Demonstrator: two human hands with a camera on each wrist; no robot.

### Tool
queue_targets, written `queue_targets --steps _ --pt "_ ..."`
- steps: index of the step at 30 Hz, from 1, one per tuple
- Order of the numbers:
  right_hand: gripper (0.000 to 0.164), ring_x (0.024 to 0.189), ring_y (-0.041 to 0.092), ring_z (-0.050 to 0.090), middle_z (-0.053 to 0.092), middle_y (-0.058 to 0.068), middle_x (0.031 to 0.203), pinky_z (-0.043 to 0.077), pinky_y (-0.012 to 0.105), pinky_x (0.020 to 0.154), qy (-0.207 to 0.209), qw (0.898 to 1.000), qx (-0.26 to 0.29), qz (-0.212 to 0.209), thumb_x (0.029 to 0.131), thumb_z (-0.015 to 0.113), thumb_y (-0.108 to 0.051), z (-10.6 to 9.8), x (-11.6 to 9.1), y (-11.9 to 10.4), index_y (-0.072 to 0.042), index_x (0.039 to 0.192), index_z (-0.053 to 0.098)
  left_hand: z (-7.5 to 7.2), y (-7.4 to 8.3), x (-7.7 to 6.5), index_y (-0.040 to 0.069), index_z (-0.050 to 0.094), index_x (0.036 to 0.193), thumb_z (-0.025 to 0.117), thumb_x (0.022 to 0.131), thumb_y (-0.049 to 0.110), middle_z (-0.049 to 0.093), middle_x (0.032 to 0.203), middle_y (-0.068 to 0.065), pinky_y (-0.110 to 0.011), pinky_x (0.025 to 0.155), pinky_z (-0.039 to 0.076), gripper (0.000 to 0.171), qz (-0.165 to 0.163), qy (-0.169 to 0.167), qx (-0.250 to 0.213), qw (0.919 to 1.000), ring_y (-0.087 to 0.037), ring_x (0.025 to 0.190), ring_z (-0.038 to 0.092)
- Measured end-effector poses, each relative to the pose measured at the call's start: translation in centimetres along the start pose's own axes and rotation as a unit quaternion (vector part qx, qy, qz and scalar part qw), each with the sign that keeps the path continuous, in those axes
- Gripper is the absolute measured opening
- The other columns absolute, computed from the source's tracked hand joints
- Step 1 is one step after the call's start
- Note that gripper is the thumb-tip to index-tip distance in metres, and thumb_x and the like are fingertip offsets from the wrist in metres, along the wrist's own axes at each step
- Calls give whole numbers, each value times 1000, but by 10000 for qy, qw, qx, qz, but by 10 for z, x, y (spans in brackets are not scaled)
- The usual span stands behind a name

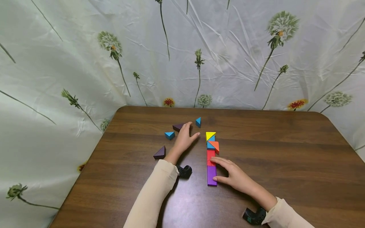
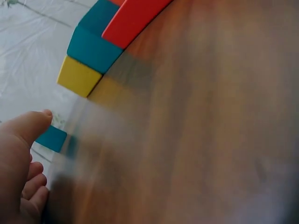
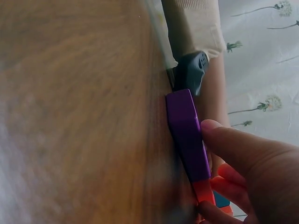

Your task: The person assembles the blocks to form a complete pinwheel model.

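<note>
A row of coloured blocks runs away from me. Nearest is a purple block, then a red block, blue pieces with an orange triangle, and a yellow triangle at the far end. My right hand rests along the row's right side, thumb at the purple block and fingertips on the red one. To the left of the row, my left hand reaches over a dark purple triangle, partly covering it. Its thumb stands apart from the fingers.
Left of the row lie a blue triangle and another dark purple triangle. One more blue triangle stands beyond the left fingertips. Black wrist devices sit at both cuffs. A flower-print curtain hangs behind the brown table.
</note>
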State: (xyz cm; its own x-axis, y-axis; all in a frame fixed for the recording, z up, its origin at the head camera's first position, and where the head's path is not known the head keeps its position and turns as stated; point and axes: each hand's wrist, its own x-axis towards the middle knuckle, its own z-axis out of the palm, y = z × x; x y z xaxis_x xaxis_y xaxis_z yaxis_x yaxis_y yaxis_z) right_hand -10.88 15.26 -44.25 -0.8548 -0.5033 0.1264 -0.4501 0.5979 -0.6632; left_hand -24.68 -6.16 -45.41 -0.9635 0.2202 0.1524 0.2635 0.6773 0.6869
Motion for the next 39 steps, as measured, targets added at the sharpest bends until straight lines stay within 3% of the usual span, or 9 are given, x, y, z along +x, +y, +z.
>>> queue_targets --steps 8,19,24,33,39 --pt "59 120 27 40 47 8 130 32 49 96 15 10000 7 -17 77 71 -31 0 -1 0 -10 128 50 6 -3 14 3 43 130 63 84 33 47 125 -12 -36 96 35 58 -71 414 -303 9987 -23 117 43" --pt "59 120 27 40 46 7 130 32 49 95 23 10000 -8 -46 78 69 -34 0 -1 2 -11 129 49 12 5 24 5 51 122 64 83 32 53 117 -9 -35 92 38 49 -284 684 -550 9957 -25 111 46" --pt "60 120 27 40 46 8 130 32 49 95 10 10000 -34 -66 78 69 -34 0 -1 2 -10 129 49 16 8 25 6 54 118 65 83 32 56 114 -8 -35 88 39 45 -412 910 -603 9932 -25 106 47" --pt "59 120 26 40 46 8 130 32 48 95 -6 9999 -57 -105 78 69 -35 0 -1 1 -11 129 49 21 14 25 7 57 117 63 85 30 57 116 -7 -37 90 37 40 -600 1213 -279 9904 -27 107 47" --pt "59 121 26 39 46 8 131 32 48 95 -10 10000 -69 -64 78 69 -35 0 -1 1 -11 129 49 22 15 25 6 58 115 63 85 24 58 115 -8 -37 88 39 36 -574 1361 -601 9872 -26 106 48"
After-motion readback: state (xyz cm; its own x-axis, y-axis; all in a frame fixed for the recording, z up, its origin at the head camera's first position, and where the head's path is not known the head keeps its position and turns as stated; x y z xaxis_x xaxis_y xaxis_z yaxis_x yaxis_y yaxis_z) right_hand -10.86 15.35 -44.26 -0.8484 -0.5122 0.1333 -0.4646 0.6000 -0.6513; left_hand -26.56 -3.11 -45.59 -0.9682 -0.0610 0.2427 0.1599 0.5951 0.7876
